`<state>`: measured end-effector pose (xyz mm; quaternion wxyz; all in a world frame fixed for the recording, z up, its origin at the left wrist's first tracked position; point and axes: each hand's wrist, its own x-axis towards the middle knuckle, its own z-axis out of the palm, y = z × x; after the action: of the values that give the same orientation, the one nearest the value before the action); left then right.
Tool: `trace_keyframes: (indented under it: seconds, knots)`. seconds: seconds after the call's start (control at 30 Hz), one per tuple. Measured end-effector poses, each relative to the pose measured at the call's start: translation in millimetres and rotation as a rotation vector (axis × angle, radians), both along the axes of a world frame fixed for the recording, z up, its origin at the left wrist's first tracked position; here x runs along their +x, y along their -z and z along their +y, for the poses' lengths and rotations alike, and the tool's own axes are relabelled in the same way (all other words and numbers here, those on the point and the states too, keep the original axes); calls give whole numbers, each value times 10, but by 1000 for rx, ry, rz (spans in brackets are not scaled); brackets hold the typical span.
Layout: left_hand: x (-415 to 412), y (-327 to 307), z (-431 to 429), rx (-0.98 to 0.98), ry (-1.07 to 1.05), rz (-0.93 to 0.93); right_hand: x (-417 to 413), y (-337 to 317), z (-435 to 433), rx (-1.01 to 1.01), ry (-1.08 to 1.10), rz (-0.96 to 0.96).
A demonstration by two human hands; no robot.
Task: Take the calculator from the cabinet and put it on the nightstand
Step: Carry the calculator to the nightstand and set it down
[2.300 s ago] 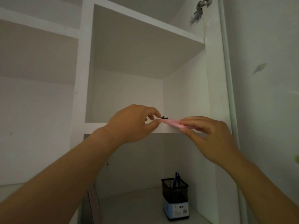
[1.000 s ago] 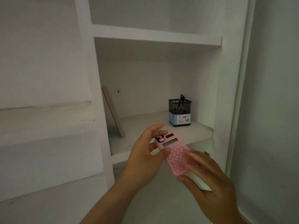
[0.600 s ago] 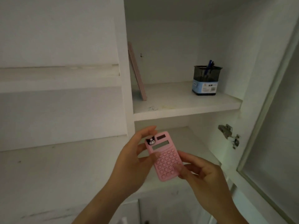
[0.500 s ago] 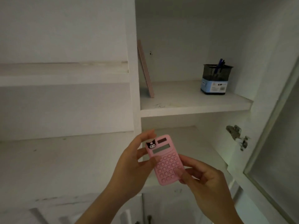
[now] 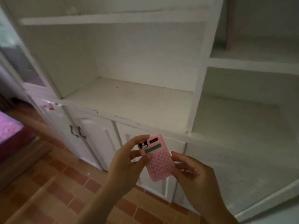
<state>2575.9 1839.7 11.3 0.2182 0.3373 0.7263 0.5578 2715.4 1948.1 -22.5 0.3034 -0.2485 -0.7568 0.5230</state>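
One pink calculator held between two hands in front of the white cabinet, at about 6 o'clock in the view, clear of every shelf. Long axis running from 11 o'clock at the display end to 5 o'clock at the bottom edge, keypad face turned up toward the camera. Top tilted slightly away. Small, flat, rounded at the corners; black cartoon sticker at the upper left corner, dark solar strip beside it, grey-green display just below, rows of pink keys filling the rest.

Left hand at 9 o'clock of the calculator, pinching its upper left part: forefinger curled over the top corner by the sticker, thumb pressed on the face just under the display. Right hand at 3 o'clock, fingers closed on the right long edge and behind the lower half, supporting it.

Behind, at 12 o'clock, a wide open compartment with nothing visible on its scuffed shelf. At 2 o'clock, further open compartments, blurred, with a brownish upright object dim at the top, not identifiable. Below the shelf, closed lower doors with dark handles at 9 o'clock. Brown tiled floor at 7 o'clock; something pink-purple at the far left edge.
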Motion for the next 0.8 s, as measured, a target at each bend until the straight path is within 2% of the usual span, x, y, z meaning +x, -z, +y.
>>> trace_keyframes:
  seconds: [0.17, 0.43, 0.8]
  knots:
    - [-86, 130, -921, -5, -234, -33, -332, 69, -505, -16, -222, -32]
    - [-332, 172, -2287, 45, -521, -10, -1117, -2, -1522, 105, -551, -91]
    - [-763, 301, -4809, -58, -912, 103, -2321, 132, -3882, 293, -983, -127]
